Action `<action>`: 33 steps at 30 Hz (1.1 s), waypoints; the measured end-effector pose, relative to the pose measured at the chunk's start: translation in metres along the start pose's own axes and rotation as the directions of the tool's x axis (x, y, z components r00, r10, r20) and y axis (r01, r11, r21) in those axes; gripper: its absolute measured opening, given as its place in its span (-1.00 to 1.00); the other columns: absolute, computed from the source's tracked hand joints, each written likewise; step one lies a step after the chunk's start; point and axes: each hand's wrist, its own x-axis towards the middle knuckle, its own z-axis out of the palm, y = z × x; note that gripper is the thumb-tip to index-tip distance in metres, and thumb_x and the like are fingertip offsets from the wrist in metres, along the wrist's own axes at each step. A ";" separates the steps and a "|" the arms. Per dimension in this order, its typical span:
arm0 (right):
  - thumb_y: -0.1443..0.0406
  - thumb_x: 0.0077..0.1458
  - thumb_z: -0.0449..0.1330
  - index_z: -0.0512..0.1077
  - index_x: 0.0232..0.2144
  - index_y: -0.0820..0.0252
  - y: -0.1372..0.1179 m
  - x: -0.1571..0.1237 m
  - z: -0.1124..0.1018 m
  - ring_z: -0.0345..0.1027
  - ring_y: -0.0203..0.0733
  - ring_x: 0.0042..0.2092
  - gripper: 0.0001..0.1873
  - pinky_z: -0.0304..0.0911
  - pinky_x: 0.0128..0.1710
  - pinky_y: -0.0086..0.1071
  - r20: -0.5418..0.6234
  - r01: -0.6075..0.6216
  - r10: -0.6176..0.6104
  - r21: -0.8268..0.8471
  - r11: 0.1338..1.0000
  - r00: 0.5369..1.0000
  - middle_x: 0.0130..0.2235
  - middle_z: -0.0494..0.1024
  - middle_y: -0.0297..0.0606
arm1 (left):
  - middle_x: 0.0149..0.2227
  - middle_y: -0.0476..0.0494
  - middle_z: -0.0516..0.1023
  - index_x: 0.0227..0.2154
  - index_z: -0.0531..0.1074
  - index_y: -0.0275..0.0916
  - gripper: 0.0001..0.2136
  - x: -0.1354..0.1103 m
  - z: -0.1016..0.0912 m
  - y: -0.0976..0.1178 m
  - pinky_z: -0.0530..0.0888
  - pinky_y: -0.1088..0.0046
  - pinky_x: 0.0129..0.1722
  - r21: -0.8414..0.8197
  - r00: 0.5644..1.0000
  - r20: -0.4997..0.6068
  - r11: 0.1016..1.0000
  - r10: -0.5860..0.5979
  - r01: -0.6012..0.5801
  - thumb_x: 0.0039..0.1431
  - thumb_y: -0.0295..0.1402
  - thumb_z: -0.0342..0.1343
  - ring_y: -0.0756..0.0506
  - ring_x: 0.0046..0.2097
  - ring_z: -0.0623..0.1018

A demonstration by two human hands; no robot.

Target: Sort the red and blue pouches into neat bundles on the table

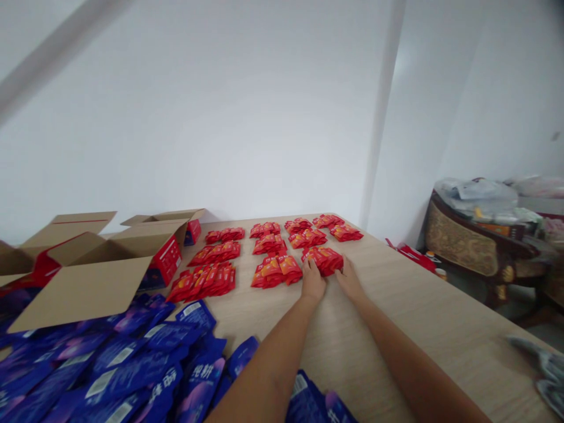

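— Starting wide: what sits on the wooden table point(396, 305)?
— Open cardboard boxes point(88, 270) at left, blue packets point(132, 364) lower left, red sachet piles point(268, 244) in rows at centre.
— And the hands?
— The left hand point(314, 283) and right hand point(349, 281) flank the near-right sachet pile point(325, 258). It lies just beyond them, long axis left to right. Fingers are extended and touching it, both equally near.

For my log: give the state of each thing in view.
Front right red pile: lying flat, touched on both sides.
Left hand: open, at that pile's left edge.
Right hand: open, at its right edge.
Cardboard boxes: flaps open.
Blue packets: loose heap.
Other red piles: in rows.
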 end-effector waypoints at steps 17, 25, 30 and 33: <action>0.41 -0.20 0.03 0.06 0.14 0.26 0.000 0.014 0.006 0.06 0.03 0.16 -0.24 0.02 0.16 -0.14 0.010 0.070 -0.070 -0.094 0.993 0.998 0.09 0.26 -0.04 | 0.22 -0.54 0.04 0.15 0.03 -0.56 -0.31 0.014 0.003 -0.005 0.00 0.28 0.25 -0.008 0.995 0.059 0.997 0.078 -0.077 -0.15 -0.57 0.00 -0.26 0.27 0.05; 0.42 -0.24 -0.01 0.17 0.09 0.30 -0.005 0.013 -0.001 0.12 0.01 0.13 -0.29 0.05 0.15 -0.19 -0.014 0.044 -0.045 -0.054 0.998 0.999 0.04 0.33 -0.06 | 0.23 -0.40 0.07 0.15 0.06 -0.40 -0.28 0.016 0.002 -0.008 -0.02 0.25 0.27 -0.114 0.994 0.069 0.990 0.085 -0.077 -0.21 -0.60 0.02 -0.24 0.26 0.09; 0.42 -0.25 0.00 0.21 0.06 0.29 -0.008 0.013 -0.001 0.12 0.01 0.13 -0.30 0.02 0.16 -0.15 -0.042 -0.042 0.042 -0.005 0.999 0.998 0.04 0.34 -0.08 | 0.23 -0.42 0.06 0.16 0.05 -0.44 -0.27 0.014 0.003 -0.007 0.00 0.24 0.26 -0.109 0.992 0.083 0.991 0.090 -0.081 -0.21 -0.59 0.02 -0.24 0.26 0.07; 0.40 -0.20 0.00 0.18 0.08 0.33 -0.009 0.013 -0.003 0.07 0.00 0.17 -0.32 -0.02 0.18 -0.16 -0.041 -0.125 0.128 0.060 0.990 0.991 0.11 0.29 -0.03 | 0.23 -0.47 0.02 0.16 0.04 -0.50 -0.26 0.014 0.003 -0.007 0.02 0.27 0.26 -0.075 0.993 0.084 0.994 0.082 -0.076 -0.22 -0.57 0.04 -0.27 0.26 0.06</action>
